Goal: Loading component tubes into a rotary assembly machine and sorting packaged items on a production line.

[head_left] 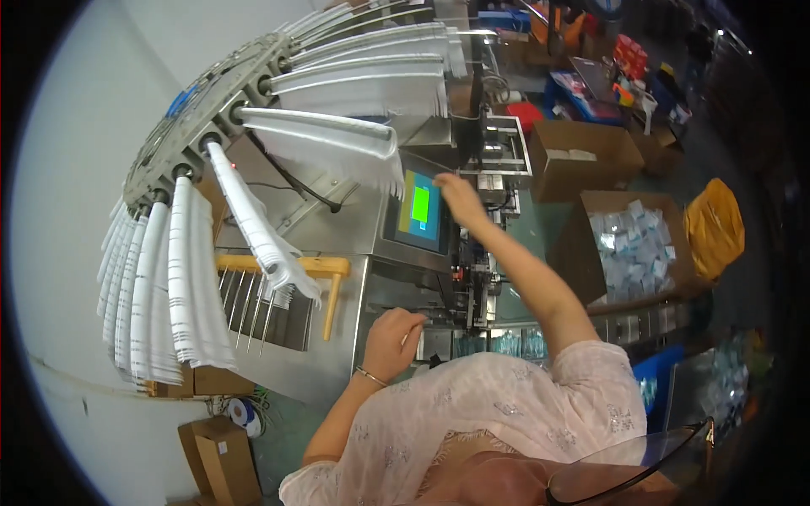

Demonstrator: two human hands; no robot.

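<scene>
My right hand [460, 200] reaches forward to the upper right corner of a touchscreen [421, 207] with a bright green field. Its fingers are stretched toward the screen's edge, and no held thing shows in it. Whether a fingertip presses the glass I cannot tell. My left hand [393, 341], below a bracelet [371, 376], is closed with curled fingers near the lower front of the steel machine [329, 308]. What those fingers hold, if anything, is hidden. To the left, a large round metal rack [200, 126] carries rods hung with long white printed strips [325, 139].
A yellow wooden rack [332, 295] with metal rods stands at the machine's left. At the right are an open carton [582, 160], a carton of small clear packets [633, 244] and an orange-yellow bag [715, 228]. A cardboard box [221, 455] stands on the floor at lower left.
</scene>
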